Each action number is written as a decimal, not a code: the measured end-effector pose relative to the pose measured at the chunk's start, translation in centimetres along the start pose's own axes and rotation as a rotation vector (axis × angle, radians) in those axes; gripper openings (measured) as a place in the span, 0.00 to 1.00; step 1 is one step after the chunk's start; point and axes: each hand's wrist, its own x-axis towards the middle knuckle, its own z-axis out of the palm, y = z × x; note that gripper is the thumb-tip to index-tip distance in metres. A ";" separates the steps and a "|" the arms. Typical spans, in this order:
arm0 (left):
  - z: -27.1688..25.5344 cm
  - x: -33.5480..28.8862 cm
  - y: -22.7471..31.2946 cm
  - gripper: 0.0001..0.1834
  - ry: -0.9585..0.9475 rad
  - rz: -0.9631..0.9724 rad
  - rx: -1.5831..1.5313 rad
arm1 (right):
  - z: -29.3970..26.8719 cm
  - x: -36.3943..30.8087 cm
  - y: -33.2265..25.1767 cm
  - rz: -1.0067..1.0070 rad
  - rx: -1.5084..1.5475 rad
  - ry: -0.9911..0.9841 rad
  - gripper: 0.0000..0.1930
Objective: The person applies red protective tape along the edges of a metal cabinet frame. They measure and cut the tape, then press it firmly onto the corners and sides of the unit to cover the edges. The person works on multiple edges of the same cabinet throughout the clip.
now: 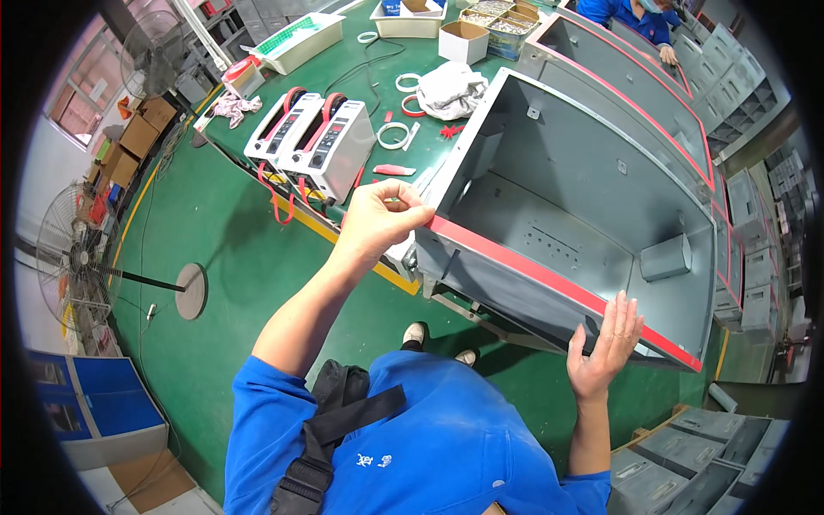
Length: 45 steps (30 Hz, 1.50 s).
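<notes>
A grey metal box [592, 159] lies open side up on the green bench in front of me. Red tape [524, 266] runs along its near rim. My left hand [386, 219] is at the rim's left corner, thumb and forefinger pinched on the tape's end. Flat against the rim's right part rests my right hand [608, 343], its fingers stretched out and the thumb apart. Left of the box stand two white tape dispensers [330, 148] with red tape hanging from them. Between them and the box lies a short red tape piece [394, 170].
More red-edged metal boxes [635, 94] stand behind this one, with a co-worker in blue [631, 21] beyond. White tape rolls [393, 136] and a white cloth [451, 90] lie on the bench. A floor fan [81, 249] stands left; grey boxes [678, 459] are stacked lower right.
</notes>
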 end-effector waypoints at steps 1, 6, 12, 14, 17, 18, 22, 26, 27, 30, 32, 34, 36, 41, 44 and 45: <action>0.0 0.0 0.0 0.08 0.003 -0.005 0.008 | 0.0 0.2 -0.2 0.004 0.009 0.001 0.29; 0.0 -0.1 0.2 0.08 -0.007 -0.006 0.029 | 0.5 1.8 -2.5 -0.041 0.092 0.016 0.28; -0.2 -0.1 0.3 0.07 -0.029 -0.010 0.014 | 1.6 4.0 -4.9 -0.118 0.158 -0.004 0.28; -0.2 0.0 0.1 0.07 -0.026 -0.017 0.018 | 1.9 4.7 -5.7 -0.124 0.174 -0.017 0.28; -0.2 0.2 -0.1 0.07 -0.023 -0.010 0.024 | 2.4 4.8 -6.1 -0.147 0.113 -0.047 0.28; -0.2 0.2 -0.1 0.07 -0.026 -0.014 0.023 | 2.5 4.8 -6.1 -0.138 0.121 -0.046 0.29; -0.4 0.2 0.1 0.06 -0.034 -0.030 0.007 | 2.6 4.8 -6.0 -0.151 0.111 -0.042 0.29; -0.4 0.1 0.3 0.07 -0.033 -0.043 0.005 | 2.6 4.8 -6.1 -0.147 0.120 -0.042 0.29; -0.4 0.1 0.2 0.07 -0.029 -0.042 0.005 | 2.6 4.8 -6.1 -0.146 0.123 -0.041 0.29; -0.4 0.2 0.2 0.07 -0.022 -0.051 0.025 | 2.6 4.8 -6.1 -0.145 0.117 -0.044 0.29; -0.3 0.2 0.2 0.07 -0.021 -0.054 0.046 | 2.5 4.8 -6.1 -0.143 0.113 -0.046 0.29; -0.2 0.1 0.3 0.07 -0.020 -0.048 0.065 | 2.6 4.8 -6.1 -0.143 0.110 -0.049 0.28; -0.2 0.2 0.1 0.07 -0.013 -0.024 0.084 | 2.6 4.8 -6.1 -0.143 0.106 -0.052 0.28; -0.1 0.2 0.0 0.07 -0.013 0.042 0.100 | 2.6 4.8 -6.1 -0.147 0.103 -0.051 0.28; -0.2 0.2 -0.3 0.07 -0.021 0.064 0.145 | 2.6 4.9 -6.2 -0.143 0.103 -0.055 0.28; -0.3 0.4 -0.7 0.07 -0.023 0.079 0.172 | 2.5 4.9 -6.3 -0.139 0.102 -0.058 0.28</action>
